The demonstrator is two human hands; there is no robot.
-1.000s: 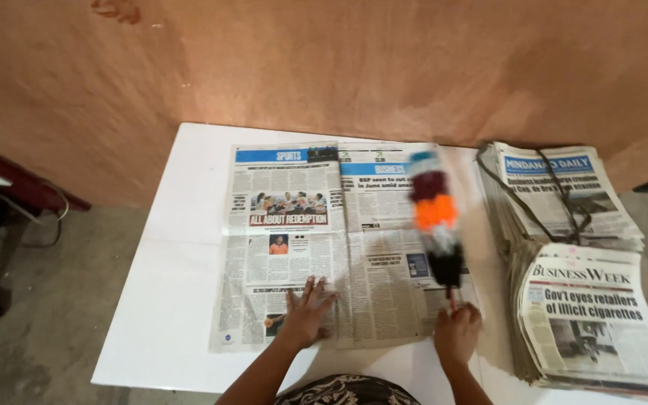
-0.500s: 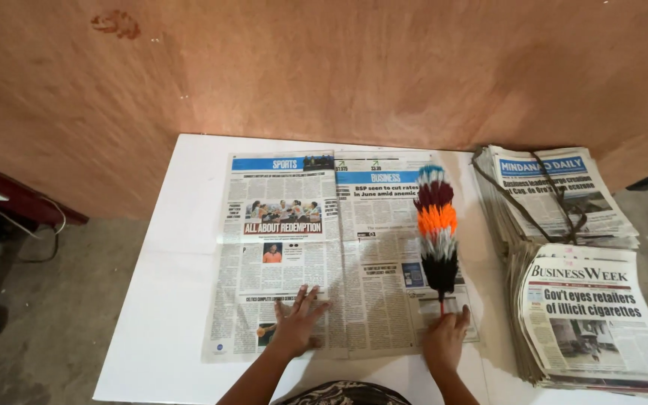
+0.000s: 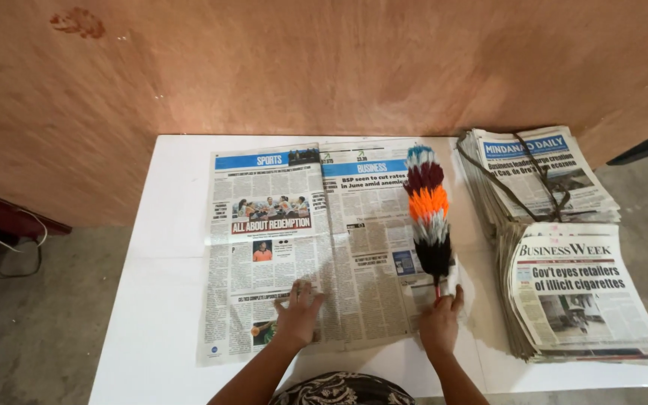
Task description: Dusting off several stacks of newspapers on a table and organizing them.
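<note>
The right hand (image 3: pixel 439 324) is closed round the short handle of the feather duster (image 3: pixel 428 212), whose striped head lies along the right edge of the open newspaper (image 3: pixel 324 247) on the white counter (image 3: pixel 166 247). The left hand (image 3: pixel 298 313) lies flat, fingers spread, on the newspaper's lower middle. Judged light and soft, the duster is best held by its handle; the thin sheet tears and slides easily.

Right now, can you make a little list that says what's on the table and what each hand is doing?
Table: white table against a brown wooden wall
Middle: open newspaper spread flat
Left hand: pressed flat on the open newspaper's lower edge
Right hand: holds the handle of a feather duster
Duster: striped in many colours, lying over the paper's right side
Right side: two newspaper stacks, the far one tied with string
</note>
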